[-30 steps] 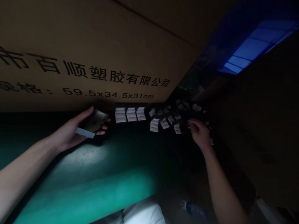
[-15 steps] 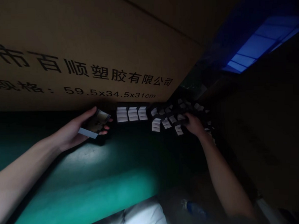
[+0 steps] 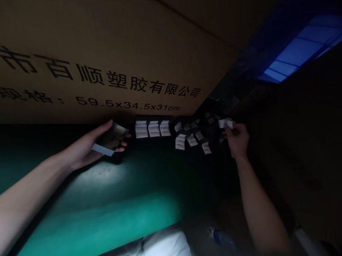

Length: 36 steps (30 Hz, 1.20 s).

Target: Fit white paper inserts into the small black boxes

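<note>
My left hand [image 3: 83,148] is wrapped round a flat rectangular block [image 3: 111,139] with a dark, glossy, picture-like top and a pale front edge, perhaps a stack of cards. It is held just above the green tabletop [image 3: 105,208]. Farther right, my right hand [image 3: 238,140] pinches a small white folded paper piece [image 3: 225,123] between thumb and fingers. Several similar folded pieces [image 3: 180,141] lie scattered to the left of that hand. Three more stand in a neat row [image 3: 153,129] against the carton, between my hands.
A large printed cardboard carton [image 3: 107,34] walls off the back of the table. Dark cardboard [image 3: 300,160] stands on the right. Near my body lie a white cloth-like bundle [image 3: 165,248] and a plastic bottle with a blue label [image 3: 224,238]. Shadow covers the right side.
My right hand has moved right and slightly up from among the scattered pieces, and now a white folded piece shows raised in its fingers. My left hand keeps its hold almost unmoved.
</note>
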Available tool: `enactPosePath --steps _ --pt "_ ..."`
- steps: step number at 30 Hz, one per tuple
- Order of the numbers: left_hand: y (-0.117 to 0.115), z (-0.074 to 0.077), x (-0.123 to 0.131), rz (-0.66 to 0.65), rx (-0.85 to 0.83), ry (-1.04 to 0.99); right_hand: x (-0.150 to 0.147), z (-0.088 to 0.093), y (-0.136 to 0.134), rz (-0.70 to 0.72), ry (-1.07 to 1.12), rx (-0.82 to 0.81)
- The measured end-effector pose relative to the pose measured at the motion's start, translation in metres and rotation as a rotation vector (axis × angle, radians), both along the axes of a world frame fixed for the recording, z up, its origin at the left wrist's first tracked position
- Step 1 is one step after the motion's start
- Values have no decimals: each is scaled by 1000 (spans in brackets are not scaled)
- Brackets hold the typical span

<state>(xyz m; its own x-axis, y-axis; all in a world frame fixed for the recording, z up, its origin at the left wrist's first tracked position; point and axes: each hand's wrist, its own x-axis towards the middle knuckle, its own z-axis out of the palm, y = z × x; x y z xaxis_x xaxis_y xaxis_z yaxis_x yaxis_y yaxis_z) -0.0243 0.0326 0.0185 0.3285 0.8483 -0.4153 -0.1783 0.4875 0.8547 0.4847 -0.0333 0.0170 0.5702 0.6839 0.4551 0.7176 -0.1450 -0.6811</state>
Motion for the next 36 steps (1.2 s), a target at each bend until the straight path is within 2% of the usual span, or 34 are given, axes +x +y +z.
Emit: enactPosePath --steps 3,4,6,10,11,12,14,16,19,21,23,27,31,33,36 --pt "-1 -3 0 -10 35 38 -16 9 -16 -32 65 188" --pt "-1 -3 0 -15 40 47 -25 10 -25 -13 102 202" --pt "-1 -5 0 -19 39 59 -48 8 -46 104 201 105" --pt "1 -8 -1 -26 43 64 -110 -10 -86 556 457 -296" --pt "2 -9 -2 -37 42 65 -125 -16 -93 621 481 -341" --pt "3 -10 -2 -42 43 66 -136 -20 -98 647 475 -347" --pt "4 -12 -3 -51 47 64 -148 -29 -103 607 410 -270" --pt "3 -12 -3 -53 48 55 -141 -36 -104 483 340 -178" --pt "1 -12 -3 -44 36 33 -101 -42 -96 205 222 -118" --pt "0 -11 -2 -30 38 30 -64 -43 -87 24 21 -104" --pt "0 -9 -1 -38 49 43 -31 -41 -75 -49 -225 -146" --pt "0 -4 -1 -44 41 41 13 -32 -53 -14 -571 -380" --pt "1 -2 -1 -49 -14 -8 29 -26 -39 1 -729 -672" --pt "1 -3 -1 -55 -19 -21 33 -24 -35 28 -765 -733" --pt "1 -6 -2 -68 -3 -27 39 -21 -30 66 -792 -725"
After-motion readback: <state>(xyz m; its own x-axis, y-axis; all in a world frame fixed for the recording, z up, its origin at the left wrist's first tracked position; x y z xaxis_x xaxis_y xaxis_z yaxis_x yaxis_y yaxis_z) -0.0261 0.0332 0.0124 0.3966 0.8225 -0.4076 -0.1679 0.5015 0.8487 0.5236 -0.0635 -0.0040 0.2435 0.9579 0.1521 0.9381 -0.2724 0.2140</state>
